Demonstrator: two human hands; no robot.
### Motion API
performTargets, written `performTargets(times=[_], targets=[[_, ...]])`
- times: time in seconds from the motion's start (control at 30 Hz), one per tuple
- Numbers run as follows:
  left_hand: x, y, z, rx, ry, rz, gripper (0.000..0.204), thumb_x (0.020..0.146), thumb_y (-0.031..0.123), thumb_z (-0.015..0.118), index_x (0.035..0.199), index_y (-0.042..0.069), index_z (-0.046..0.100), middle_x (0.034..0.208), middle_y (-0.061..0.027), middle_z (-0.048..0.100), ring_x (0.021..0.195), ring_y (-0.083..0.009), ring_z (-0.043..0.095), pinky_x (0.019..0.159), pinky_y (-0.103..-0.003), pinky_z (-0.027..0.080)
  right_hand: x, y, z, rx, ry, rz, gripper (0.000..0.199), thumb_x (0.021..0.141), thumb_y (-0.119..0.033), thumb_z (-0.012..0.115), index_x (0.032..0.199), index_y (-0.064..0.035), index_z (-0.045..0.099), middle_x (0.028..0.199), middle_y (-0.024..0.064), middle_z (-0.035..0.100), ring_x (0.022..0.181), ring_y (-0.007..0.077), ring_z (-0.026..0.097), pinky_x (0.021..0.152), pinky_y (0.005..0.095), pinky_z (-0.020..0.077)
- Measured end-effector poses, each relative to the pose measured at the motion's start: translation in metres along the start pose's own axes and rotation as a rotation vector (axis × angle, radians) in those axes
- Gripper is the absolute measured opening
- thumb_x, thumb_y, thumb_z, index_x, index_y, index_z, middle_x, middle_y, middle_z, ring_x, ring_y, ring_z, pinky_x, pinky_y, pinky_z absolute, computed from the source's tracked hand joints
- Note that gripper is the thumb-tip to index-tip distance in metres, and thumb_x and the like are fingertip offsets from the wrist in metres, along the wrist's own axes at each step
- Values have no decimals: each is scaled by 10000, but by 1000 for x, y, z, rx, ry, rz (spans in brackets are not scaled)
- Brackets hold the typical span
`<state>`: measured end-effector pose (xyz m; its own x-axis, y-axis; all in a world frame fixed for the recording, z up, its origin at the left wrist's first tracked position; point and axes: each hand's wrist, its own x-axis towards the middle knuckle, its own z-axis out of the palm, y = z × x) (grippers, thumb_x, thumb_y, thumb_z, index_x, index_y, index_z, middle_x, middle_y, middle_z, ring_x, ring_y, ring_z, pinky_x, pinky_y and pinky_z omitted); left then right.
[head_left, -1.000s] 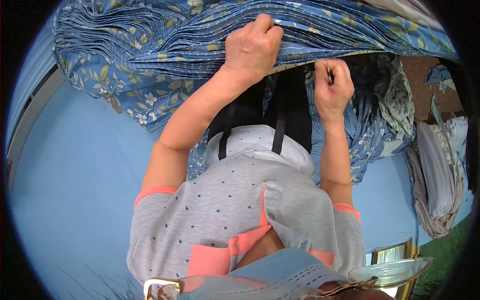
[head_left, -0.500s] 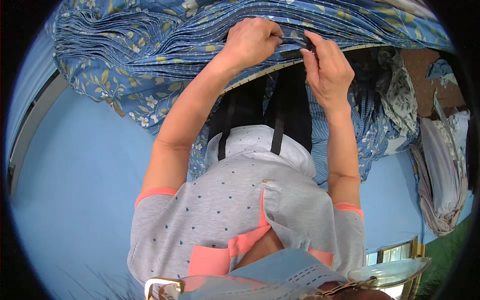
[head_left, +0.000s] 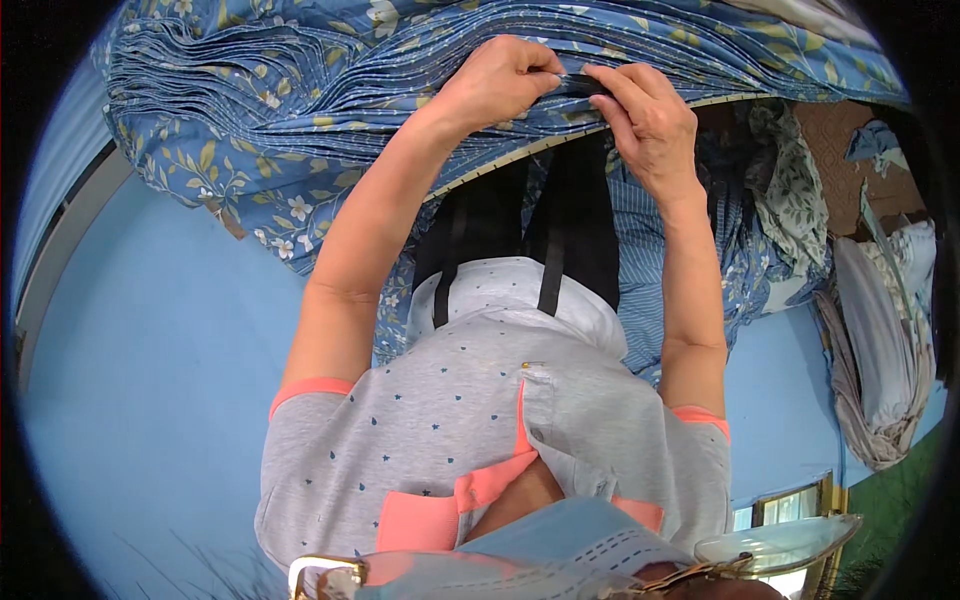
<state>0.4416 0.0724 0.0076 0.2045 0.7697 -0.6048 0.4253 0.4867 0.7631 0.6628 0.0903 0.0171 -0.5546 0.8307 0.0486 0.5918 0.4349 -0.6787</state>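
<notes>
A long stack of blue floral fabric (head_left: 300, 175) with leaves and white flowers lies across the far side, its stitched edges bunched in many layers. Over these edges my left hand (head_left: 503, 82) is closed, thumb and forefinger pinching a fabric edge. My right hand (head_left: 652, 125) faces it from the right, fingers bent around the end of a small dark object (head_left: 578, 86). That object lies between the fingertips of both hands; its kind is too hidden to name.
A pale measuring tape strip (head_left: 520, 152) runs along the near edge under the fabric. Striped blue cloth (head_left: 640, 250) hangs by my legs. Grey leafy cloth (head_left: 795, 185), scraps (head_left: 878, 143) and a draped grey bundle (head_left: 885, 350) are at right. A curved grey rail (head_left: 60, 235) stands at left.
My right hand has moved slightly left and its fingertips have come nearer to my left hand. The dark object now shows between the two hands. My left hand has barely moved.
</notes>
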Motion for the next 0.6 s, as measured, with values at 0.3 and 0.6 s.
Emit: performTargets(times=[0.3,0.6], targets=[[3,3,-4,-44,-54,-28,192,950,130,681,1064,-13,738,748,10,609,692,-73,507,617,-277,428,0,3,6,39,26,10,295,867,-110,763,1161,-136,750,950,55,680,865,236,668,729,339,542],[3,1,-3,-52,-49,-30,182,956,131,680,1045,-16,738,734,21,592,688,-71,496,613,-270,416,1,4,8,39,32,8,285,868,-107,764,1151,-140,758,932,50,683,847,232,671,720,336,543]])
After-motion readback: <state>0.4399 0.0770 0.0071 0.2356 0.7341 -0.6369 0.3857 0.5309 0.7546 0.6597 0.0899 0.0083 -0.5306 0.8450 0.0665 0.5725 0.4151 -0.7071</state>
